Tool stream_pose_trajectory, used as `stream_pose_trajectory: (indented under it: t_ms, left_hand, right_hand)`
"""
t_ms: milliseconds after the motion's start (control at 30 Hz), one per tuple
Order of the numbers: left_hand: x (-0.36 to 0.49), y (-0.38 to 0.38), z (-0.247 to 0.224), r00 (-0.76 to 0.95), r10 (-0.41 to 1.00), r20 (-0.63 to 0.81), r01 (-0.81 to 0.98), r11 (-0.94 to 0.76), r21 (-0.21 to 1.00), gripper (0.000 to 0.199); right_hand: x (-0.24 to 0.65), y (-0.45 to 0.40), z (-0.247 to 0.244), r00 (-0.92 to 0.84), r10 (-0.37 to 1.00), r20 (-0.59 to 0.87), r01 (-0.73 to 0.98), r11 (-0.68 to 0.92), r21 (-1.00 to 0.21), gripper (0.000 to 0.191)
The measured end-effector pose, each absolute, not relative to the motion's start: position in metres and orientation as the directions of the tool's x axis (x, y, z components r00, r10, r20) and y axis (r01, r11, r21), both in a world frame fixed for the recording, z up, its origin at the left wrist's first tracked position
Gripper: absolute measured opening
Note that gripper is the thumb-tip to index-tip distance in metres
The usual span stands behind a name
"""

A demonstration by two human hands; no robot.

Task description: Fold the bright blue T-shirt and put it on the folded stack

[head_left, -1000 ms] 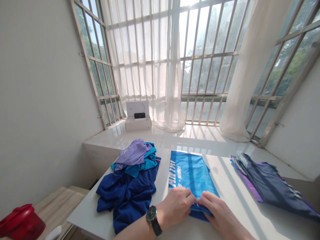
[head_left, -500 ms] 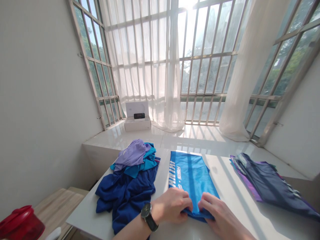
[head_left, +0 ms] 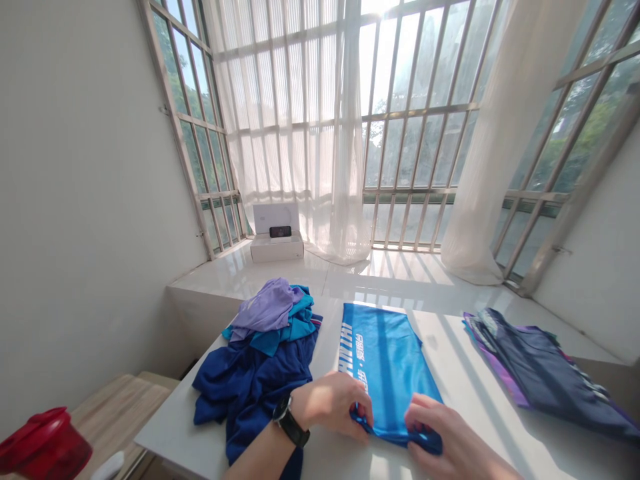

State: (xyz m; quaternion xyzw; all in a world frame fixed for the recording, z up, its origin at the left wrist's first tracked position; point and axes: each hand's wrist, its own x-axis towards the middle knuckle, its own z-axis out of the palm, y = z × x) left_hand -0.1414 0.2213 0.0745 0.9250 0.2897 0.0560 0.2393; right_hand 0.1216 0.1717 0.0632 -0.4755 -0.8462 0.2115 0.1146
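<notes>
"Head view: what to make of the step in hand?"

"Probably a roll or tuck at the near edge of the blue garment (head_left: 387,373), laid out flat on the counter (head_left: 173,433), printed side up. Left hand (head_left: 337,403): fingers pinched on its near-left corner. Right hand (head_left: 437,423): fingers closed around a bunched near-right corner."

"And for the next move?"

"Likely calls for matching grips and even tension along that edge, to avoid a skewed roll."

"Around the blue garment?"

"To its left, a navy garment (head_left: 260,387) with teal (head_left: 295,327) and lilac (head_left: 263,310) garments heaped on top. To its right, well apart, a clothing stack (head_left: 545,373), dark grey uppermost. Beyond it, toward the window, an open white box (head_left: 277,250) holding a black device (head_left: 281,231)."

"Anything in the way?"

"Perhaps the navy garment, right by the left forearm; hard to tell whether touching. Near corners partly hidden by the hands."
</notes>
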Motion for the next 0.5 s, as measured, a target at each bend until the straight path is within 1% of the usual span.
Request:
stream_pose_trajectory:
  t_ms: [133, 267, 400, 500]
  left_hand:
    - [-0.141, 0.22, 0.079, 0.828, 0.559, -0.053, 0.513, -0.715, 0.475, 0.022]
    - [-0.141, 0.222, 0.073, 0.823, 0.567, -0.024, 0.501, -0.707, 0.499, 0.018]
    - [-0.149, 0.228, 0.064, 0.813, 0.579, -0.059, 0.487, -0.622, 0.614, 0.018]
    - [-0.157, 0.232, 0.064, 0.813, 0.576, -0.085, 0.462, -0.551, 0.695, 0.026]
  right_hand:
    - [0.119, 0.172, 0.067, -0.502, 0.864, -0.022, 0.756, 0.427, -0.495, 0.01]
    - [0.117, 0.172, 0.068, -0.526, 0.849, -0.052, 0.705, 0.401, -0.585, 0.015]
    - [0.119, 0.173, 0.065, -0.523, 0.849, -0.073, 0.68, 0.364, -0.637, 0.018]
    - [0.121, 0.173, 0.065, -0.515, 0.853, -0.083, 0.677, 0.345, -0.651, 0.012]
